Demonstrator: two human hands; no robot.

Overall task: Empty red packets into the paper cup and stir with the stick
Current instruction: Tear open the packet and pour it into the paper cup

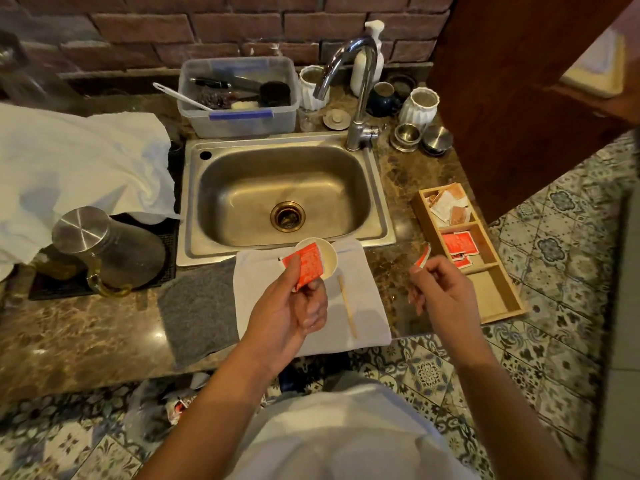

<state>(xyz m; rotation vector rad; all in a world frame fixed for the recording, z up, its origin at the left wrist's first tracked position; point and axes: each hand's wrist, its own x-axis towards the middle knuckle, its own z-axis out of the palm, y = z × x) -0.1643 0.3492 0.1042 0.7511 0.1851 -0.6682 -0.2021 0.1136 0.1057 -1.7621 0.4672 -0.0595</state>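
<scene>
My left hand [291, 306] pinches a red packet [306, 265] and holds it over the white paper cup [329, 259]. The cup stands on a white cloth [367, 299] in front of the sink. My right hand [440, 285] is off to the right and grips a small torn-off red strip [423, 257] between thumb and finger. A wooden stir stick [347, 306] lies on the cloth, just right of the cup. More red packets [459, 245] sit in the middle compartment of a wooden tray [498, 306].
A steel sink [284, 188] with a faucet [360, 98] lies behind the cup. A grey mat [197, 306] lies left of the cloth, beside a steel jug [107, 251]. A plastic tub [239, 95], cups and jars stand at the back. The counter edge runs near my body.
</scene>
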